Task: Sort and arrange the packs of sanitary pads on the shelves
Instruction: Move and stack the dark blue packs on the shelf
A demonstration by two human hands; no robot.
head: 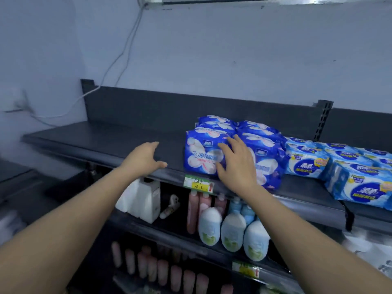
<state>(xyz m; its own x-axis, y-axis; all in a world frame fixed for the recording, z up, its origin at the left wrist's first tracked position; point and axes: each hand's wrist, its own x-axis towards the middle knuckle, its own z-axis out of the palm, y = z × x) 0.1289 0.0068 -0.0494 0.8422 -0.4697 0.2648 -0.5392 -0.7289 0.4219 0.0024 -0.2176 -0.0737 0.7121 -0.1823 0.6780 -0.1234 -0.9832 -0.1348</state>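
While the right hand point(235, 166) lies with straight, spread fingers against the front dark blue pack point(201, 160), holding nothing, the left hand point(144, 158) rests open on the front edge of the top shelf point(101, 139). Light blue packs point(305, 164) lie further right on this shelf

A pale bluish wall point(233, 60) is filling the upper view, with a white cable point(127, 43) hanging down it from a fixture point(233, 0) at the top edge and passing the left end of a dark back panel point(159, 107). The dark top shelf point(95, 139) is stretching left to right, a slotted post point(322, 119) standing behind it on the right and a yellow-green price tag point(198, 183) sitting on its front edge. Below, a lower shelf point(174, 234) is carrying a white jug point(146, 200), pink bottles point(193, 213) and white bottles point(232, 232), all dim and blurred.
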